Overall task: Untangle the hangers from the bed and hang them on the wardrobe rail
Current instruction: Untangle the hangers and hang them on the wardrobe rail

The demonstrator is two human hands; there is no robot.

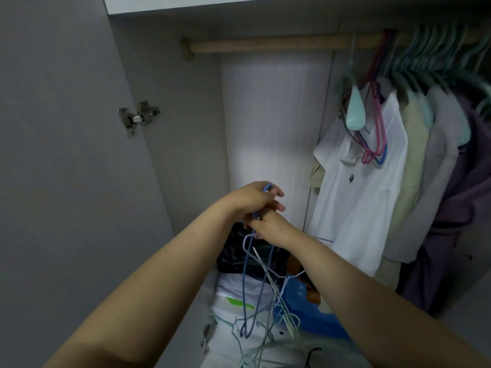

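I face an open wardrobe. A tangled bunch of thin hangers [261, 296], blue, white and pale green, dangles from both my hands at the centre. My left hand [252, 197] grips the blue hook at the top of the bunch. Just below and touching it, my right hand [268, 227] holds the hanger necks. The wooden wardrobe rail [265, 45] runs across the top, bare on its left half. Pink and blue hangers [374, 128] and a mint one [354, 107] hang on its right part.
Shirts hang on the right, a white polo [353, 195] nearest. The grey wardrobe door [61, 155] stands open on the left with a metal hinge [138, 116]. Bags lie on the wardrobe floor: a black one [236, 251], a white one [233, 293] and a blue one [316, 314].
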